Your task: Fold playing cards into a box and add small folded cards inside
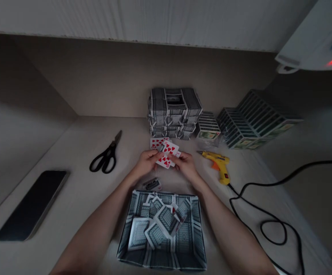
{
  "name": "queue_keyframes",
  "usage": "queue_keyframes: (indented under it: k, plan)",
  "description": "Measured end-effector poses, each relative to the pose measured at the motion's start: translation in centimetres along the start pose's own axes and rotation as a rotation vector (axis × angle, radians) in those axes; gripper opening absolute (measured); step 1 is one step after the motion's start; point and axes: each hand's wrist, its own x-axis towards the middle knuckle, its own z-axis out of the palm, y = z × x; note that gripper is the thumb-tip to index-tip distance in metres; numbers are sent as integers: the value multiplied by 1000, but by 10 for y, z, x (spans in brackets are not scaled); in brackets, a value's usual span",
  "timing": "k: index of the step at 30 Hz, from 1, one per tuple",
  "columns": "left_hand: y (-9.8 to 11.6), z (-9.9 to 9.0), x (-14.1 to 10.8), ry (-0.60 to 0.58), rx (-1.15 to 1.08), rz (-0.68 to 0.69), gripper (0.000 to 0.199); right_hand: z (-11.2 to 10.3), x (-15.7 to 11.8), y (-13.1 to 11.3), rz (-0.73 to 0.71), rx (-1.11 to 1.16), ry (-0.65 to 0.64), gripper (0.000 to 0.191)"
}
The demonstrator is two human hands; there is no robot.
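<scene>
Playing cards (168,149), fanned a little with a ten of hearts on top, are held between both hands. My left hand (147,162) pinches their left edge, and my right hand (186,165) grips the right side with its thumb on the face. Just behind the left fingers another red-pipped card (158,143) shows in part. On the table below the hands lies a small folded card piece (152,185). Nearer to me, between my forearms, an open box made of cards (198,229) holds several loose cards, mostly back side up.
Behind the hands stands a stacked card-built box (174,110) with an opening on top. Card decks (240,122) are piled at back right. A yellow glue gun (219,162) trails a black cable (265,214). Black scissors (105,156) and a phone (31,206) lie left.
</scene>
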Motion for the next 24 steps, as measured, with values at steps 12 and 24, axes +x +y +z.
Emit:
queue_keyframes:
  k: [12, 24]
  plan:
    - [1, -6, 0, -187, 104, 102, 38, -2, 5, 6, -3, -4, -3, 30]
    - [0, 0, 0, -7, 316, 223, 30, -2, 4, 10, -29, -112, -63, 26]
